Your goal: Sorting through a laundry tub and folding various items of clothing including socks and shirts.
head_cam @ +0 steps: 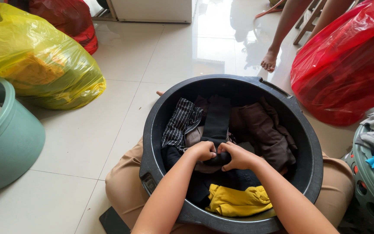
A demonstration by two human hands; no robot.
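Black cloth (pixel 216 123): a long dark strip at the tub's centre, running from the hands toward 12 o'clock.
Left hand (pixel 202 150): fist closed on the strip's near end, knuckles up.
Right hand (pixel 237 156): closed on the same end, touching the left hand at its 3 o'clock.
Tub (pixel 165 108): black, round, on the person's lap.
Striped cloth (pixel 182 121): at 10 o'clock of the hands.
Brown cloth (pixel 262 132): at 2 o'clock.
Yellow cloth (pixel 236 201): at 6 o'clock, under the right forearm.
Floor (pixel 87 130): pale tiles.
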